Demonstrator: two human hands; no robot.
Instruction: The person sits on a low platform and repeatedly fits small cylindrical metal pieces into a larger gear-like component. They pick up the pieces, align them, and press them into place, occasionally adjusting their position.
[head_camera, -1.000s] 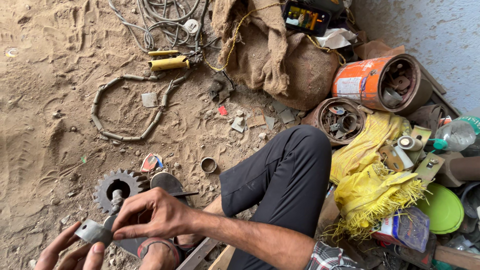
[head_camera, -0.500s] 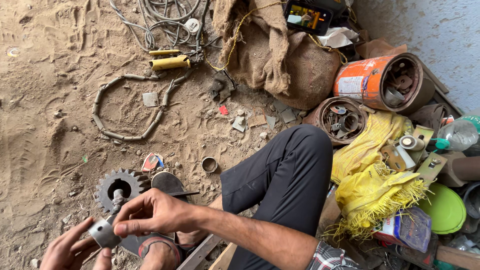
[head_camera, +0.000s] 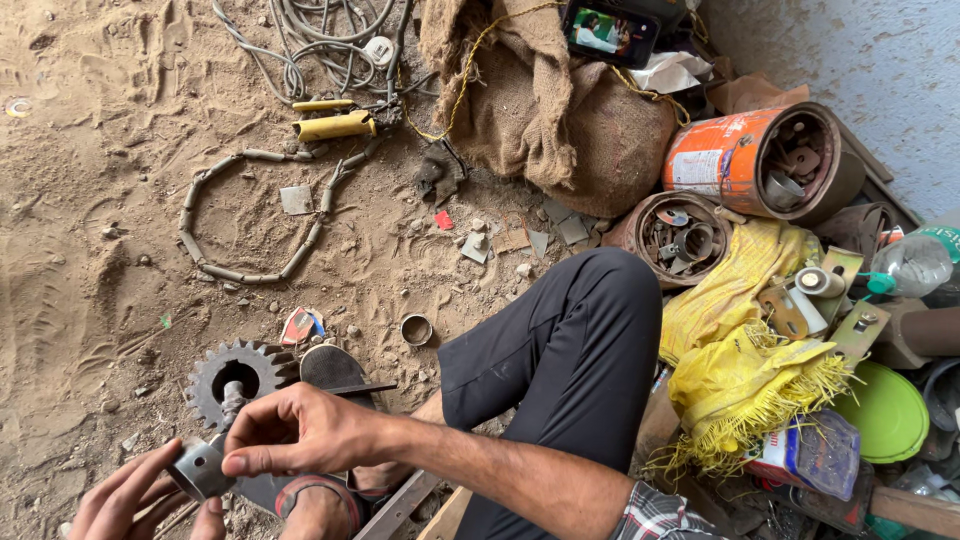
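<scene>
Item: metal sleeve (head_camera: 199, 468), short, grey, hollow, held low over the sand just below the gear wheel (head_camera: 237, 377)

Left hand (head_camera: 130, 497): fingers curled up under the sleeve, supporting it from below the gear wheel's near edge

Right hand (head_camera: 300, 432): closed on the sleeve's end nearest the gear wheel, thumb and fingertips pinched at its rim

Gear wheel: dark, toothed, laid flat on the sand, a short shaft (head_camera: 232, 400) seen at its bore

Sandal (head_camera: 330, 370): dark, touching the gear wheel's right side

Small metal ring (head_camera: 416, 329): on the sand, right of the gear wheel, apart from it

Chain loop (head_camera: 250, 215): laid open on the sand, well above the gear wheel

Yellow handle (head_camera: 335, 126): above the chain loop, far from the gear wheel

Burlap sack (head_camera: 560, 110): far upper right of the gear wheel

Orange can (head_camera: 755, 160): on its side, scrap metal inside, far right of the gear wheel

Yellow cloth (head_camera: 750, 350): heaped well right of the gear wheel, beyond the bent knee (head_camera: 580, 330) in dark trousers
</scene>
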